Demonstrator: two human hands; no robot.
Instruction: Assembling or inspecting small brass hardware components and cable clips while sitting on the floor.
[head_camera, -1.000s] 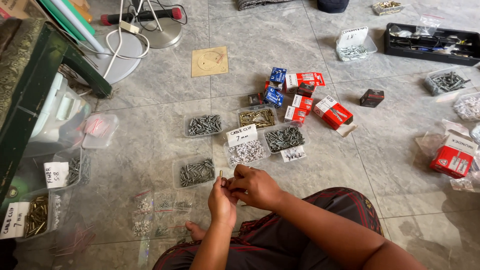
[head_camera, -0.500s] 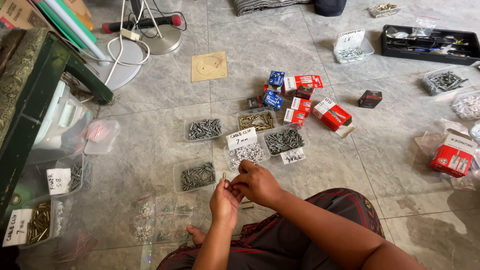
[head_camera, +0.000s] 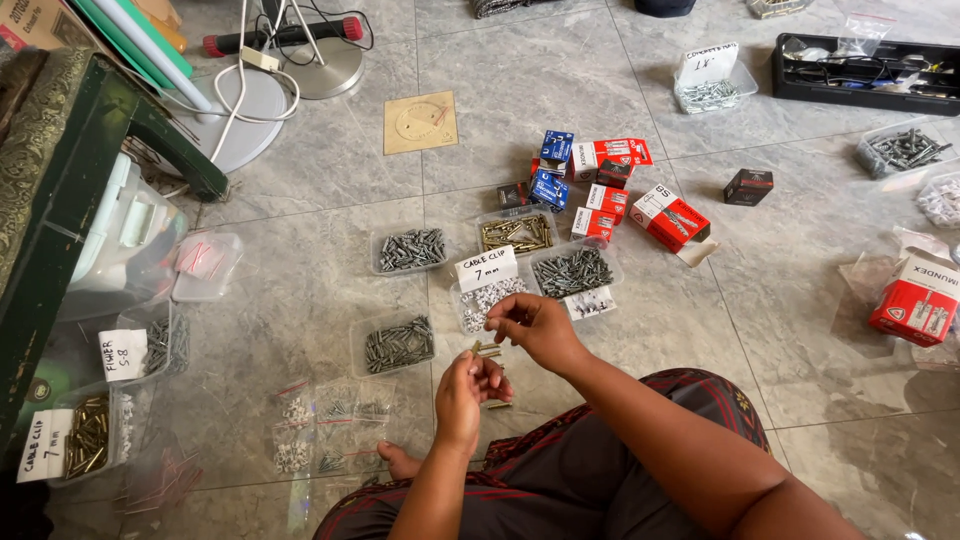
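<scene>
Clear tubs of screws (head_camera: 399, 343) and white clips (head_camera: 487, 300) crowd ahead; bare floor tile (head_camera: 690, 330) lies open rightward.

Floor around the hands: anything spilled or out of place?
A few brass screws lie loose on the tile between the left hand and right hand, outside the clear trays. Nothing else looks spilled.

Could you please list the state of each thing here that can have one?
Left hand: cupped, holding brass-coloured screws.
Right hand: fingers pinched over the left hand.
Clear tray of dark screws: open, partly filled.
Clear tray of brass screws: open, filled.
Red carton: lying down, flap open.
Black toolbox: open.
</scene>
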